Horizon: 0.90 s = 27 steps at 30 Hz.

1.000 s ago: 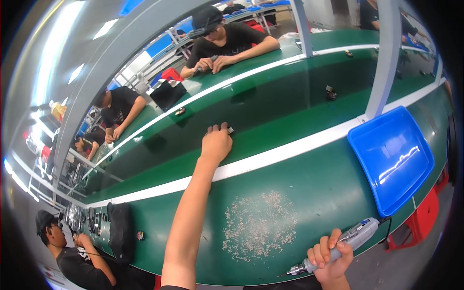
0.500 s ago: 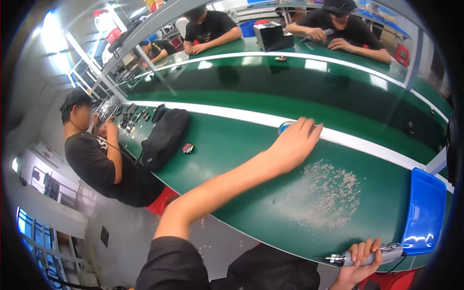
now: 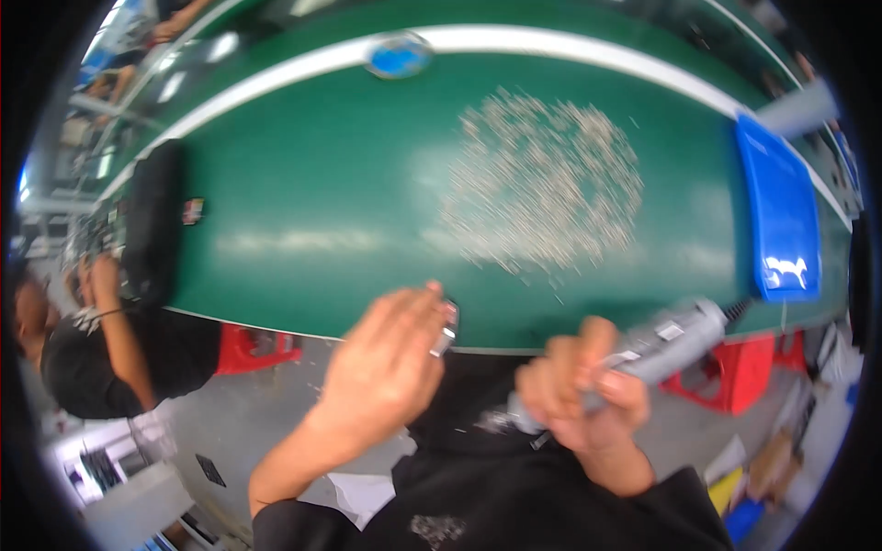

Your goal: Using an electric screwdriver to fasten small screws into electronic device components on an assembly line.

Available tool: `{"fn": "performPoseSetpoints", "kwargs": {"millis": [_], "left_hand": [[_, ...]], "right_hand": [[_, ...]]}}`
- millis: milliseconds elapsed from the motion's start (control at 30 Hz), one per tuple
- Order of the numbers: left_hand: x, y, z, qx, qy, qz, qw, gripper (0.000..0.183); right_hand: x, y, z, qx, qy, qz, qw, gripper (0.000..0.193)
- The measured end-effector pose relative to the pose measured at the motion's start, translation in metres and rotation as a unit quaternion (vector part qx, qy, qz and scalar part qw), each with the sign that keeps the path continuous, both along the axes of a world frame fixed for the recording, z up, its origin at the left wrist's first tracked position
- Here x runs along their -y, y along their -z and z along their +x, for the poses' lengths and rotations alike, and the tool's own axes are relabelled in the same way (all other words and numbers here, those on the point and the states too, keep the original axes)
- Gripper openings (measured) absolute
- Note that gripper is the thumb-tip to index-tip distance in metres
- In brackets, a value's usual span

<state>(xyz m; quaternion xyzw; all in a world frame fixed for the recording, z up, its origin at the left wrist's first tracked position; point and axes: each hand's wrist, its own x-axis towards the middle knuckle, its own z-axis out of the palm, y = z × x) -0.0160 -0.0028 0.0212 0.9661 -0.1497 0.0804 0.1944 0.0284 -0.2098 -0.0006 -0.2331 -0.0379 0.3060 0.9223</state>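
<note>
I'm holding a small part [image 3: 447, 329] in my left grip [image 3: 390, 358], grey driver [image 3: 678, 342] in right grip [image 3: 585, 384], apparently staging, alignment needed next.

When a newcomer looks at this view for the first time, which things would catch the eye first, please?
Probably the wide scatter of small pale pieces, a little right of the middle on the green table, would draw the eye first. The bright blue tray at the right may come next. At the near edge, the right hand grips a bulky grey power tool, and the left hand holds a small shiny part.
</note>
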Motion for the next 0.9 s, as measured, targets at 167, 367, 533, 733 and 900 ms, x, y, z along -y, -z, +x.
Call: {"fn": "performPoseSetpoints", "kwargs": {"millis": [167, 367, 533, 733, 900], "left_hand": [[-0.003, 0.011, 0.016, 0.070, 0.055, 0.014, 0.996, 0.036], [0.010, 0.027, 0.010, 0.135, 0.068, 0.014, 0.988, 0.029], [0.014, 0.028, 0.002, 0.134, 0.040, 0.012, 0.990, 0.027], [0.006, 0.027, 0.001, 0.127, 0.023, 0.018, 0.991, 0.030], [0.004, 0.023, -0.006, 0.083, 0.020, 0.046, 0.995, 0.035]], "right_hand": [[-0.030, 0.010, -0.027, -0.032, 0.000, -0.056, 0.998, 0.021], [-0.036, 0.024, -0.035, -0.032, 0.027, -0.093, 0.995, 0.023], [-0.029, 0.019, -0.030, -0.006, 0.010, -0.086, 0.996, 0.025], [-0.013, -0.015, 0.023, 0.180, 0.013, -0.076, 0.981, 0.032], [-0.021, -0.034, 0.057, 0.252, 0.023, -0.076, 0.965, 0.030]]}}
